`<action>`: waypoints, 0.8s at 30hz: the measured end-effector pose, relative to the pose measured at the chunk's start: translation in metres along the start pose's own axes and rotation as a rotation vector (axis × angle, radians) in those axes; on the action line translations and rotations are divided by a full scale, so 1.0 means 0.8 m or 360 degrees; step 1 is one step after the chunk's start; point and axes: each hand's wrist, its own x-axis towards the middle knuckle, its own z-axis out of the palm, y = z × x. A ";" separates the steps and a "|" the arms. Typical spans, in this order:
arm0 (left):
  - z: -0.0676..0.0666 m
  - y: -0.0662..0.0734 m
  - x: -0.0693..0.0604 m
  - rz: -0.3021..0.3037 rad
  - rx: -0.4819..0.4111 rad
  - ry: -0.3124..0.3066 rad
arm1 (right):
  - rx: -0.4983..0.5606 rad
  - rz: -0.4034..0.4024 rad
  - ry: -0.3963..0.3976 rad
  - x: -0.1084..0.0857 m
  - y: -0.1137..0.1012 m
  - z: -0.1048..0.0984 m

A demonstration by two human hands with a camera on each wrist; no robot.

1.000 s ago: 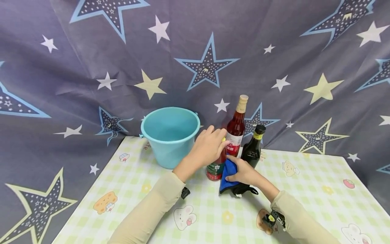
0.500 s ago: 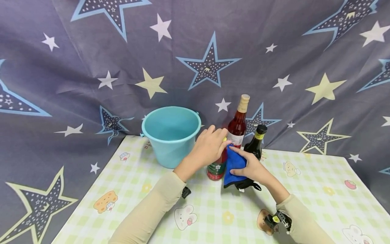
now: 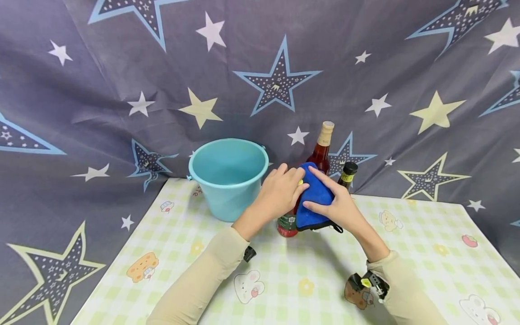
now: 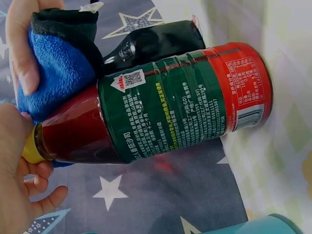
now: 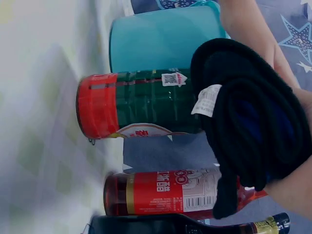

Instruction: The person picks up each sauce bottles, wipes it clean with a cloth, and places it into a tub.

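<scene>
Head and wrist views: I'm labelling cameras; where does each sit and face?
Head: on the head, facing forward and down; left hand, right hand, sleeves.
Left wrist: on that wrist, facing the green-labelled bottle; both hands.
Right wrist: on that wrist, facing the folded cloth; partial hands or arms.
Both wrist views share bottle and cloth.

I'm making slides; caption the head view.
Left hand gripping a yellow-capped bottle by the top, right hand holding a blue cloth against it, turquoise bucket alongside.
</scene>
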 end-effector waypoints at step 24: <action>0.002 0.001 0.001 0.0009 0.0055 0.0015 | -0.0172 -0.0045 -0.0036 -0.006 0.006 0.016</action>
